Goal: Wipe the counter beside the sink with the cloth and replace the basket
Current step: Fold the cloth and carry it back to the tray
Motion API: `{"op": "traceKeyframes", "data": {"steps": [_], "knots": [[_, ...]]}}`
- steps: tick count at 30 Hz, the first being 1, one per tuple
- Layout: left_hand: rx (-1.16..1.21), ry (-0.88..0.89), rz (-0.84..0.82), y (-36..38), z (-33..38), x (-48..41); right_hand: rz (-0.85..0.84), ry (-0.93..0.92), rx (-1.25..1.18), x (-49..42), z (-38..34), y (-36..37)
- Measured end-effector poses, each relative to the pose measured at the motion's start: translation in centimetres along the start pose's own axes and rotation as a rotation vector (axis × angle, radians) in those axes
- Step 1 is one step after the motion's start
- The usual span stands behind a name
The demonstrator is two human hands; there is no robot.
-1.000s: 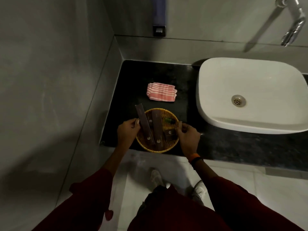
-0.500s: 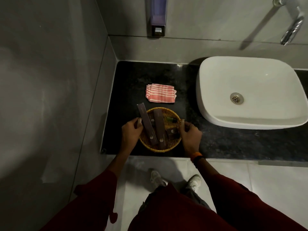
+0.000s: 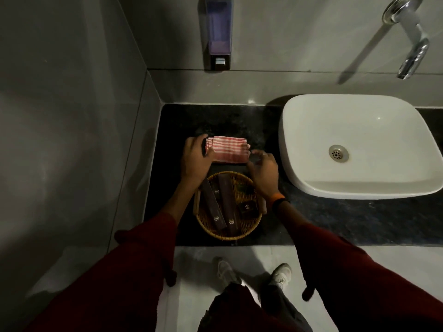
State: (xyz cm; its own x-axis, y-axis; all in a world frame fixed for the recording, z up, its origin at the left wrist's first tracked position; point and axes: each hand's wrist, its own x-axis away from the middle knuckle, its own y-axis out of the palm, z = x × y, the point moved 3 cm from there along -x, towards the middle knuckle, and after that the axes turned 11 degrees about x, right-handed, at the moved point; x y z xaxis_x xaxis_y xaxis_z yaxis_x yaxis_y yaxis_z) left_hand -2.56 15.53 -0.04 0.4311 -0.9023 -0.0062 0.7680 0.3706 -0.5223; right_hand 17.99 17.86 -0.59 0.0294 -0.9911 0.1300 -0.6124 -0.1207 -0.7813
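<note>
A folded red-and-white striped cloth (image 3: 227,148) lies on the black stone counter (image 3: 335,224), left of the sink. My left hand (image 3: 195,159) is at the cloth's left end with fingers and thumb closed around its edge. My right hand (image 3: 263,168) hovers at the cloth's right corner, fingers curled and apart, holding nothing. A round wicker basket (image 3: 249,230) stands on the counter just in front of the cloth, near the front edge. It holds several dark brown boxes. Both forearms pass over its rim.
A white basin (image 3: 359,130) sits on the counter's right side under a chrome tap (image 3: 412,44). A soap dispenser (image 3: 218,32) hangs on the back wall. A grey tiled wall closes the counter's left side. My shoes show on the pale floor below.
Both hands have left the basket's sides and moved back to the cloth. The basket now rests on the counter, untouched by the hands.
</note>
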Motion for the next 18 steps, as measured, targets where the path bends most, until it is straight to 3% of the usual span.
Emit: {"op": "traceKeyframes", "data": {"steps": [6, 12, 18], "knots": [[-0.091, -0.241, -0.215, 4.3, -2.1, -6.0, -0.166, 0.130, 0.056, -7.3, 0.1, 4.0], [-0.063, -0.272, -0.169, 6.1, -3.3, -7.3, -0.156, 0.161, 0.055, -9.1, 0.7, 5.9], [0.153, -0.301, -0.133, 5.3, -1.9, -5.6, -0.088, 0.130, -0.108, -7.4, 0.3, 4.0]]}}
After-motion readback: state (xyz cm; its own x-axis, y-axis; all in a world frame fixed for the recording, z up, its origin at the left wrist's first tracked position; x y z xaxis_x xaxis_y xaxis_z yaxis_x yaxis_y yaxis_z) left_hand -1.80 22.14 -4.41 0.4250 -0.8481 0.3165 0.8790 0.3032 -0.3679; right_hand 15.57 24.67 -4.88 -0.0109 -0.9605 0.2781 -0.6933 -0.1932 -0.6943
